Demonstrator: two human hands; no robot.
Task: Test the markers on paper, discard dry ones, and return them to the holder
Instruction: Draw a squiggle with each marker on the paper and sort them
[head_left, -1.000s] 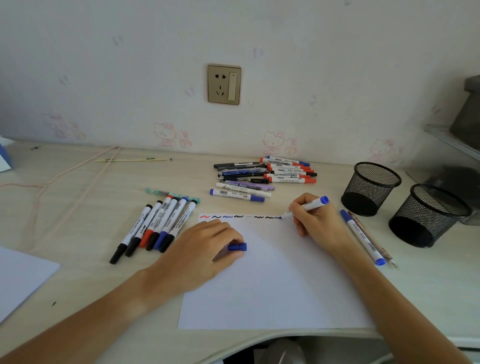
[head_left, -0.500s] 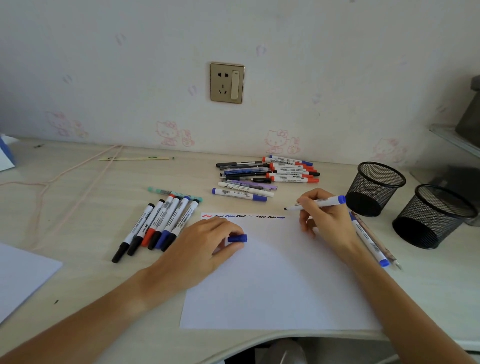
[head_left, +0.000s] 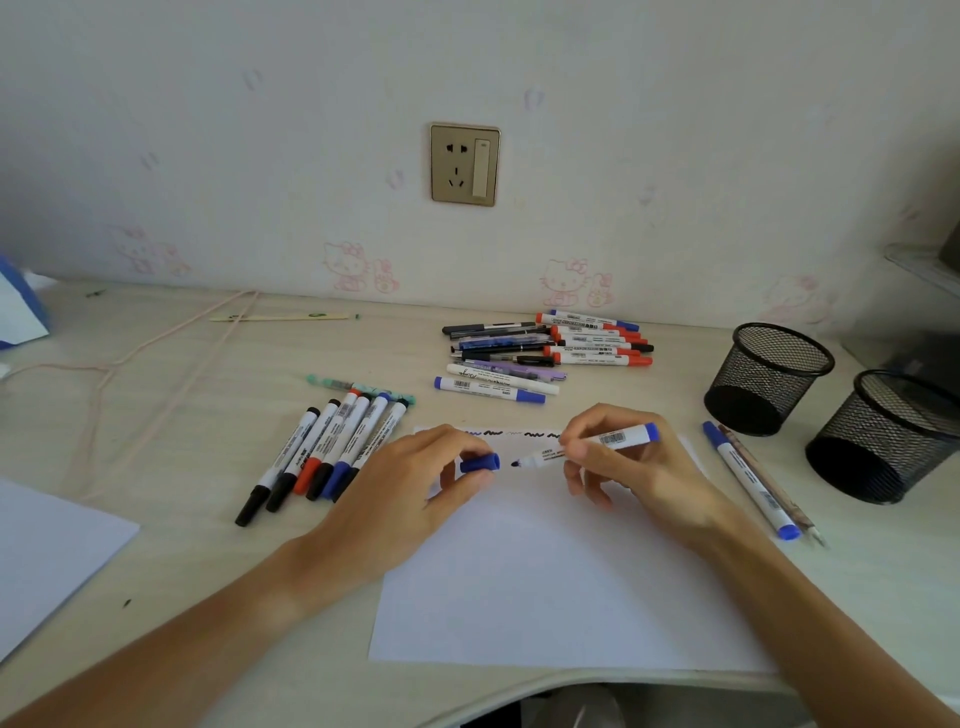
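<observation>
Hovering just above the white paper sheet (head_left: 545, 582), the white-barrelled, blue-ended marker (head_left: 587, 445) is pinched mid-barrel by the right hand (head_left: 623, 460), its bare tip aimed at the small blue cap (head_left: 479, 462) gripped in the left hand (head_left: 410, 493). The marker is judged light, stiff and smooth, best held at the barrel's middle. Two black wire-mesh pen holders (head_left: 769, 379) on the pale counter (head_left: 156, 415) appear empty.
</observation>
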